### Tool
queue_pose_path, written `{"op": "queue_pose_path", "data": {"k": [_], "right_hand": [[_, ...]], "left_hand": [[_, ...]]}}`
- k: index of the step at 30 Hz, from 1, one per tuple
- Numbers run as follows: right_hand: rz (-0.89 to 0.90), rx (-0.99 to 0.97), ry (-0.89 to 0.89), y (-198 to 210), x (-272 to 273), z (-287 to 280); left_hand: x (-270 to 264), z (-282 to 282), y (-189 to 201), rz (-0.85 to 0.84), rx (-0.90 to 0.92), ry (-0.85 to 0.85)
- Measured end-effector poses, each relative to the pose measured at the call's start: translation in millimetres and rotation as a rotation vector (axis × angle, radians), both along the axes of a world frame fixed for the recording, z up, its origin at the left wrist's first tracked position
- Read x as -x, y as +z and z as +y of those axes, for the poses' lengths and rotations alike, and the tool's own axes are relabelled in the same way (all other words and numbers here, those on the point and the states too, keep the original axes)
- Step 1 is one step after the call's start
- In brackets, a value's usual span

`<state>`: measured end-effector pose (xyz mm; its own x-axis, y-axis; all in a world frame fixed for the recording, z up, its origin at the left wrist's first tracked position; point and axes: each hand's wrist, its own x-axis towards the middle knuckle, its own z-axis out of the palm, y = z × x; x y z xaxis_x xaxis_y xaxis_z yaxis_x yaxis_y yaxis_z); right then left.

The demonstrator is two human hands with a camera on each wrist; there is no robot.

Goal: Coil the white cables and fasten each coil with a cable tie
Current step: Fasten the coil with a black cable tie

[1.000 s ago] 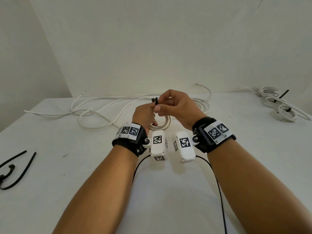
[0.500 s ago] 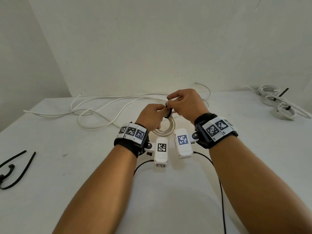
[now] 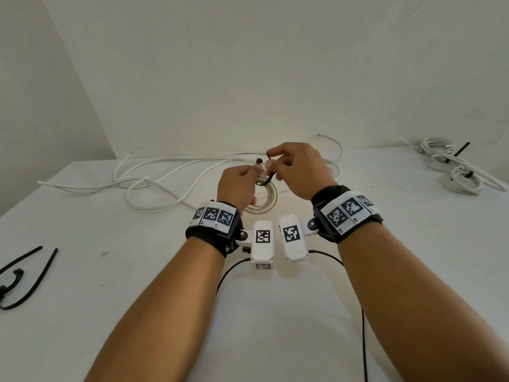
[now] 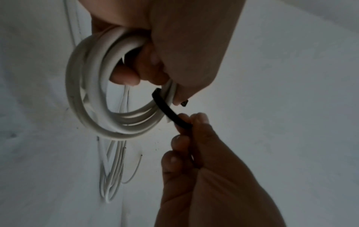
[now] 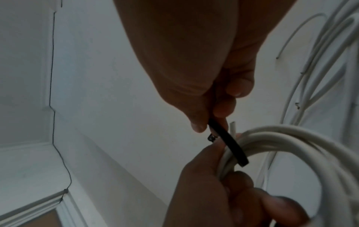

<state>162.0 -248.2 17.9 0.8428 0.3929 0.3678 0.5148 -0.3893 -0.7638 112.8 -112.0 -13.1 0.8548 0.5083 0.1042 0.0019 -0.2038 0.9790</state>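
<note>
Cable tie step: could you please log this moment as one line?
left hand: holds coil | right hand: pinches cable tie around coil | tie: not yet fastened

Setting: plain indoor room, arranged as a bare work station. White table [image 3: 413, 271] set into a corner of unadorned white walls [image 3: 248, 64]. White moulded trim [image 5: 29, 147] is seen in the right wrist view. Loose white cables [image 3: 165, 186] and black cable ties [image 3: 33, 274] are laid out.

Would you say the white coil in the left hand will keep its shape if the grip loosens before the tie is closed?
Probably not: the white coil shows gaps between its loops, so it looks springy. The black cable tie is bent around it but not yet threaded. The left hand alone seems to hold the loops together.
</note>
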Motion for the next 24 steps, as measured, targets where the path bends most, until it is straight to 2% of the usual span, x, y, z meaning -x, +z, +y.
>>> {"op": "queue_pose_path", "data": {"k": [4, 7, 20, 24], "right_hand": [[-0.084, 0.134, 0.003, -0.2, 5.2, 2.4], [-0.127, 0.160, -0.016, 0.8, 7.4, 2.4], [-0.085, 0.182, -0.025, 7.4, 10.7, -4.0], [-0.070, 0.192, -0.034, 8.4, 9.7, -6.1]], "left_hand": [[-0.9, 2.3, -0.4, 0.016, 0.075, 0.039], [-1.2, 2.6, 0.0, 0.016, 0.055, 0.031], [-7.4, 5.9, -5.8, -0.019, -0.223, -0.012], [-7.6, 8.2, -5.4, -0.023, -0.387, -0.035]]}}
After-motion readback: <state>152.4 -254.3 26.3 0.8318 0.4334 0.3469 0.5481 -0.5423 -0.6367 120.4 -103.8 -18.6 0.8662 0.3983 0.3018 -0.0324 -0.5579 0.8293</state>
